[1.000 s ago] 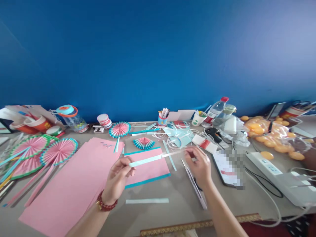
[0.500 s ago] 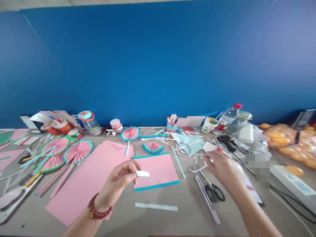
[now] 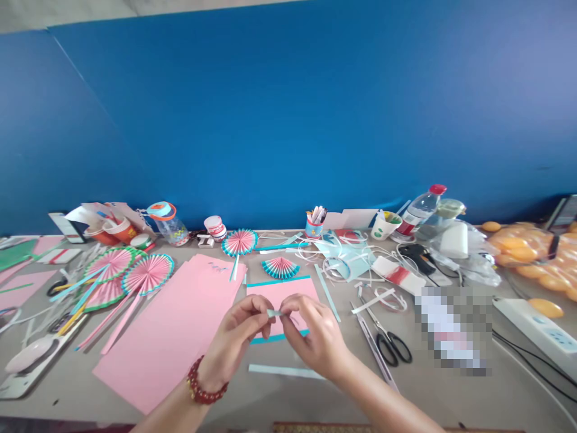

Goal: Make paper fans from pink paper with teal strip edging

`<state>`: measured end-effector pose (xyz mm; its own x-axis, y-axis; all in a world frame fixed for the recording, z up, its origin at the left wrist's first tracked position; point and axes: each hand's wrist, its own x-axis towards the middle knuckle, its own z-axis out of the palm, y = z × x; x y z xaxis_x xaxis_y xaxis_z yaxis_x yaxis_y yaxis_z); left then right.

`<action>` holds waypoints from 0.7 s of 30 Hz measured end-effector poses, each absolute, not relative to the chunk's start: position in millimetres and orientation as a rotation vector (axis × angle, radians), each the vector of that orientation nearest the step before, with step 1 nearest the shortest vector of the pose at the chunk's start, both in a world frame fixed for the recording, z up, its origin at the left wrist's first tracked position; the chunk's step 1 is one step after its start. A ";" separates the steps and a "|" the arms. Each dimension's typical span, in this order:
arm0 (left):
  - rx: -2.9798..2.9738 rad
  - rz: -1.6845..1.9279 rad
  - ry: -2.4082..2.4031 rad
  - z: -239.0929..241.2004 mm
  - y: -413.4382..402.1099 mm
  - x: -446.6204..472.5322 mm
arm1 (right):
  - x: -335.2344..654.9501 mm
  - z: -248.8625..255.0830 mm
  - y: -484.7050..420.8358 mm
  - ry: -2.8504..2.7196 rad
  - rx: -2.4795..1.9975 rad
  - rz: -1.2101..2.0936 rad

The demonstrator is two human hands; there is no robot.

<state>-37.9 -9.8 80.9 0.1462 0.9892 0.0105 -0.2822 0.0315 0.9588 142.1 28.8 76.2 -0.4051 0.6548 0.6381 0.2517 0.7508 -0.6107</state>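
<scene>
My left hand [image 3: 241,337] and my right hand [image 3: 313,337] meet above the table, both pinching a short pale blue paper strip [image 3: 274,313] between their fingertips. My left wrist wears a red bead bracelet [image 3: 202,390]. Under the hands lies a small pink sheet with teal edges [image 3: 288,294]. Another pale blue strip [image 3: 283,371] lies flat on the table just below my right hand. A large pink paper sheet [image 3: 171,334] spreads to the left of my hands.
Black-handled scissors [image 3: 387,343] and a ruler [image 3: 376,355] lie to the right. Pink folded paper fans [image 3: 148,273] sit at left and behind the pink sheet. Cups, a pen pot [image 3: 313,227], a water bottle [image 3: 417,210], cables and orange fruit in a bag [image 3: 527,252] crowd the back and right.
My right hand came back from the table's right side to the centre and joined my left hand on the strip. The long strip seen first is now a short piece.
</scene>
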 end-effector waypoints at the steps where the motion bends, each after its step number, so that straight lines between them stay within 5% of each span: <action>1: 1.127 1.243 0.925 79.7 -10.2 -38.2 | 143.7 76.8 28.9 -1.972 -0.701 0.559; 10: 2.122 1.347 1.246 88.0 -5.0 -42.9 | 150.9 76.1 30.4 -1.832 -0.895 0.998; 21: 2.046 1.177 1.249 95.2 5.1 -47.8 | 160.0 77.3 36.1 -1.818 -0.861 1.416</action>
<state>-47.8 5.1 95.2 0.2188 0.8778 0.4262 0.4779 -0.4772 0.7375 160.0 36.1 77.3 -0.5587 0.8223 0.1078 0.0968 0.1938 -0.9763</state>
